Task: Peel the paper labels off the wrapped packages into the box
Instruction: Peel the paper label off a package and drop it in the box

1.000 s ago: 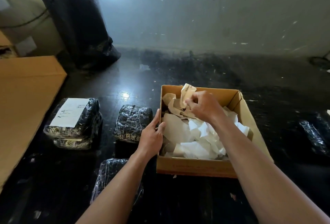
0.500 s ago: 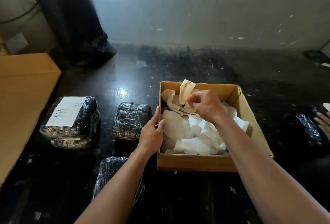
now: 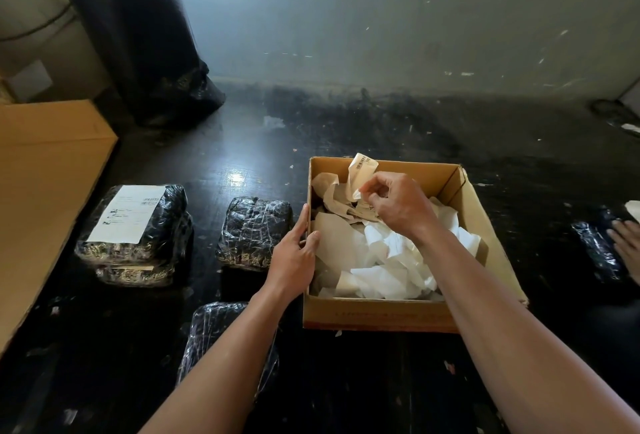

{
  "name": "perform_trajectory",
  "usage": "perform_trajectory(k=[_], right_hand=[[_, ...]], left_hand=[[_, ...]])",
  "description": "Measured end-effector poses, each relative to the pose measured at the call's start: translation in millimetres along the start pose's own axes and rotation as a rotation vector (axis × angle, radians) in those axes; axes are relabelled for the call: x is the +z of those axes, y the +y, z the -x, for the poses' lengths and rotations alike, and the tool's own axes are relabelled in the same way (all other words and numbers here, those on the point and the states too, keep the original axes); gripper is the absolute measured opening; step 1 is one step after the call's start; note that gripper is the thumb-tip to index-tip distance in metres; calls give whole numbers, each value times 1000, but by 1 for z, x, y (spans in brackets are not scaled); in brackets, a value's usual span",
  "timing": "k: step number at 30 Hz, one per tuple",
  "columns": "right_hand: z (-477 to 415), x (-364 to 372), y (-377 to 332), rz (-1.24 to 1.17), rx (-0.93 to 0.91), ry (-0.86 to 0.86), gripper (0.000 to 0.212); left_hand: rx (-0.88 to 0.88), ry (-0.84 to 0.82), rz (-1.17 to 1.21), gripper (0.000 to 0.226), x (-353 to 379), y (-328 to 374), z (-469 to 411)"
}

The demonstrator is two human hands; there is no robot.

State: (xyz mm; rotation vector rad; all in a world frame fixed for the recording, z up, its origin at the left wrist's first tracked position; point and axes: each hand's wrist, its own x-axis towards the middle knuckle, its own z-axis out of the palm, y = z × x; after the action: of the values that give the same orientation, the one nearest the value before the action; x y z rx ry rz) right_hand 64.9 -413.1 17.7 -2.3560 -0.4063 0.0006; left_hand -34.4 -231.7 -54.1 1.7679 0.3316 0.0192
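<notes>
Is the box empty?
No, the box holds a heap of crumpled labels, and the right hand pinches another label above them.

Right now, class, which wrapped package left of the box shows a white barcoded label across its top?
The upper package of the far-left stack: the single packages nearer the box show bare dark wrap on top.

a large flat sheet of brown cardboard point(image 3: 45, 191) lies on the dark glossy floor point(image 3: 381, 128) at the left. behind it a tall roll wrapped in black plastic point(image 3: 138, 38) stands against the scuffed grey wall point(image 3: 415, 18). a small white scrap point(image 3: 273, 121) lies near the roll's foot.
</notes>
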Motion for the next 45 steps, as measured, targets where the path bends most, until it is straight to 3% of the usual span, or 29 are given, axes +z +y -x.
perform_trajectory(k=[18, 24, 30, 34, 38, 41, 45], right_hand=[[3, -6, 2, -13, 0, -56, 40], [1, -5, 3, -15, 12, 23, 17], [-2, -7, 12, -5, 49, -53, 16], [0, -5, 8, -9, 25, -193, 31], [-3, -1, 3, 17, 26, -122, 12], [-3, 3, 3, 38, 27, -52, 22], [-3, 3, 1, -24, 43, -91, 24]], left_hand=[[0, 7, -17, 55, -1, -1, 0], [-1, 10, -27, 56, 0, 2, 2], [-17, 13, -19, 55, 0, 3, 2], [-37, 15, -10, 55, 0, 1, 0], [-34, 13, -1, 54, 0, 2, 1], [-29, 17, -28, 54, -1, 3, 2], [-29, 15, -32, 54, -1, 1, 1]])
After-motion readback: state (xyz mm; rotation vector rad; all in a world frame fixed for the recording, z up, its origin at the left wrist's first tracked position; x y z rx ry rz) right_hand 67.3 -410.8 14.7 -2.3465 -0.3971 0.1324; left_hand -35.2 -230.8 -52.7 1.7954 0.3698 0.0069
